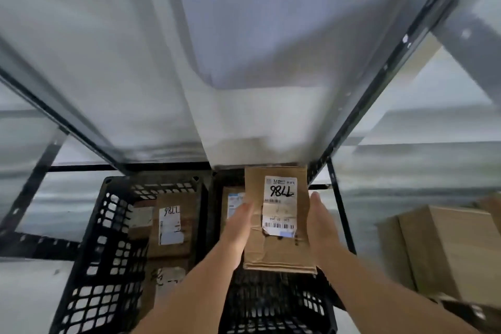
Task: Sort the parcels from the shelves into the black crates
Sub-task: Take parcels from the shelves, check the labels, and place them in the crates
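A brown cardboard parcel (279, 247) with a white label marked 7786 hangs between my two hands above the right black crate (273, 304). My left hand (238, 228) presses flat on its left side with straight fingers. My right hand (322, 225) presses on its right side the same way. The left black crate (108, 247) holds several brown parcels, one (173, 225) with a similar handwritten label. Another labelled parcel (231, 203) lies in the right crate, partly hidden behind my left hand.
A grey metal shelf (189, 62) with dark rails runs overhead and away from me, its front edge just above the crates. A dark upright post (340, 206) stands right of the held parcel. Large cardboard boxes (447, 252) sit at the right.
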